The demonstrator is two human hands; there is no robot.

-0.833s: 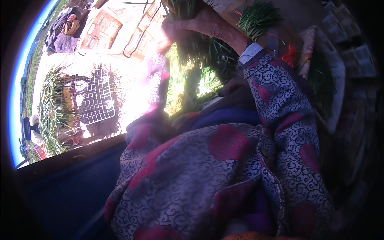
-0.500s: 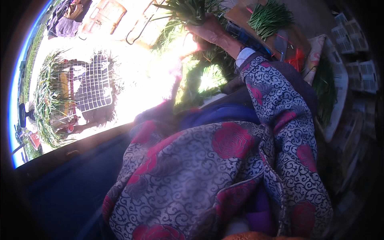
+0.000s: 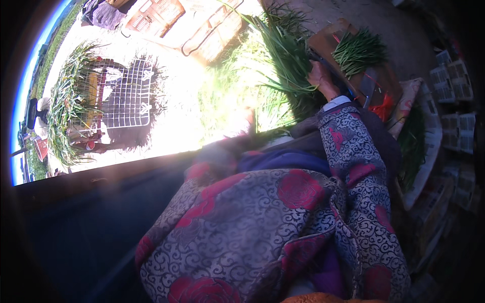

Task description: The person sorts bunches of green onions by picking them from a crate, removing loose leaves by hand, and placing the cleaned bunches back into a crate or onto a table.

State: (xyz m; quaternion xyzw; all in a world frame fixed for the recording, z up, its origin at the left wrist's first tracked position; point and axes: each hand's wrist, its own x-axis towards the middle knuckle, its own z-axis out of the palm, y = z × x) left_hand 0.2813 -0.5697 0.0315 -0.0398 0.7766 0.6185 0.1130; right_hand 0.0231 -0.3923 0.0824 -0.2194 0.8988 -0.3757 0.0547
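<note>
My right hand [image 3: 319, 76] is closed around the lower end of a bunch of long, flat green leaves that look like chives [image 3: 283, 53]. The leaves fan out up and to the left over a loose heap of the same greens [image 3: 268, 103]. Strong sunlight washes out my left hand [image 3: 246, 118], which is low beside the heap; its fingers cannot be made out. Right of my right hand, a neat bundle of chives [image 3: 357, 50] lies on a brown board [image 3: 323, 41].
On the board are a grey flat blade-like piece [image 3: 368, 83] and a red net or plastic bit [image 3: 382, 108]. A white wire rack [image 3: 126, 96] with greens stands left, and orange crates [image 3: 214, 38] lie behind. Pale crates [image 3: 457, 132] line the right. A dark panel [image 3: 101, 217] is at my left.
My right hand has come down and to the right with the chives, from high above the heap to beside the board. My left hand has lowered. The whole view has shifted slightly.
</note>
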